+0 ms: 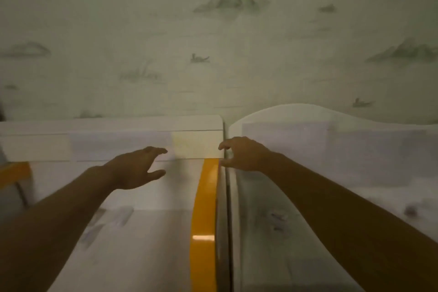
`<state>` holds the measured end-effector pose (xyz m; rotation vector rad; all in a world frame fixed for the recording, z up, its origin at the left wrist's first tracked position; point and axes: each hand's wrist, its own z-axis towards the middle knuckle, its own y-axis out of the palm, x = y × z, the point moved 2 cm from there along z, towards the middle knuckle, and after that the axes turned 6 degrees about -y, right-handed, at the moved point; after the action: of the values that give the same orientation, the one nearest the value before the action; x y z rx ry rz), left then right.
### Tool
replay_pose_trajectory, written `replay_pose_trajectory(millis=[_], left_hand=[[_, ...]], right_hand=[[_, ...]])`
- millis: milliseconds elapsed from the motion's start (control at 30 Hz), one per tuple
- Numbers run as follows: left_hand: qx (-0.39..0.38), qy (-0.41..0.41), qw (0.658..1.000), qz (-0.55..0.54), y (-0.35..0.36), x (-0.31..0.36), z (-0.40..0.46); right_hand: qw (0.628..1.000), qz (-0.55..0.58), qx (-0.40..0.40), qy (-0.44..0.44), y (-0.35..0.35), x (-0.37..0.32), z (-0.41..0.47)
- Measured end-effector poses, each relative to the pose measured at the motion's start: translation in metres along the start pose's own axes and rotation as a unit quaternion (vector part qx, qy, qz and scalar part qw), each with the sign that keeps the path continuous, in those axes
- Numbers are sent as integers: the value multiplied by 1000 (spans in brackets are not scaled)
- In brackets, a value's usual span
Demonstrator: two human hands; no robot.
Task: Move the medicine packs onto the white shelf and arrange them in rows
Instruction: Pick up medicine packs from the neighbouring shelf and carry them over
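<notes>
No medicine packs can be made out; blur hides any on the white shelf [113, 144]. Such packs are probably light, stiff cartons, best pinched across their narrow sides. Left hand [139, 168] reaches flat, fingers spread, empty. Right hand [241, 154], fingers loosely curled, holds nothing beside the orange edge [205, 208].

Both arms stretched out forward, bare forearms coming in from the bottom corners. Left hand [139, 168] points toward about 2 o'clock, fingers straight-ish, thumb spread below, holding nothing. Right hand [241, 154] points toward 9 o'clock, fingers curled in a loose claw, nothing in it. Whole view's pretty blurry.
</notes>
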<state>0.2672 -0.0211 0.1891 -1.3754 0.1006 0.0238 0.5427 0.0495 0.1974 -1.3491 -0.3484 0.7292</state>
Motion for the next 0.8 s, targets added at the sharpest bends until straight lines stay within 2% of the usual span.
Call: replay_pose_trajectory(millis=[300, 567, 800], left_hand=[[-82, -80, 993, 17, 57, -163, -93], [-93, -82, 992, 6, 98, -211, -117], [-132, -121, 982, 57, 102, -268, -99]], right_hand=[[996, 11, -70, -52, 90, -128, 65], [989, 14, -118, -85, 142, -169, 123], [980, 70, -146, -111, 191, -194, 194]])
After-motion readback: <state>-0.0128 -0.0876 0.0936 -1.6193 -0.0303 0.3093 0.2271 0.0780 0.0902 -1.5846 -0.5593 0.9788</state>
